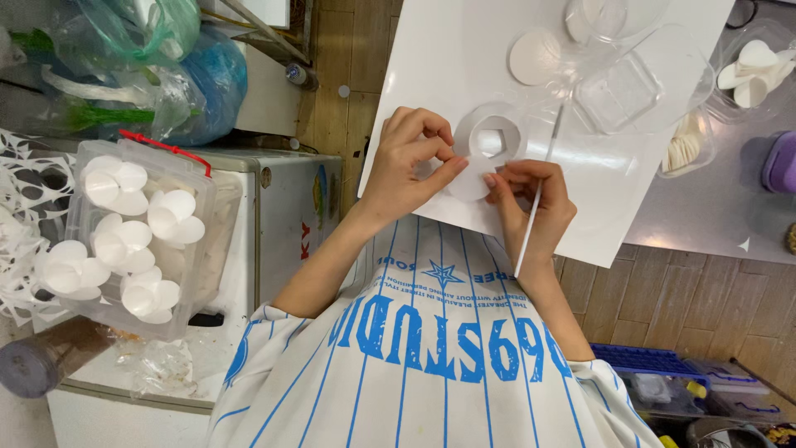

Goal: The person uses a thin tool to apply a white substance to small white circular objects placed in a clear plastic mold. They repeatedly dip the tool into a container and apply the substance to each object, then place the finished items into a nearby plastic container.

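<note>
White paper ring with a hexagonal opening lies on the white board, between both hands; a round paper petal overlaps its lower edge. Left hand pinches the ring's rim with thumb and forefinger closed. Right hand grips a thin white stick while its fingertips press the petal. Judged step: attaching a petal to the ring. Next move likely needs steady pressure and alignment. Clear tub of finished paper flowers sits well apart.
</note>
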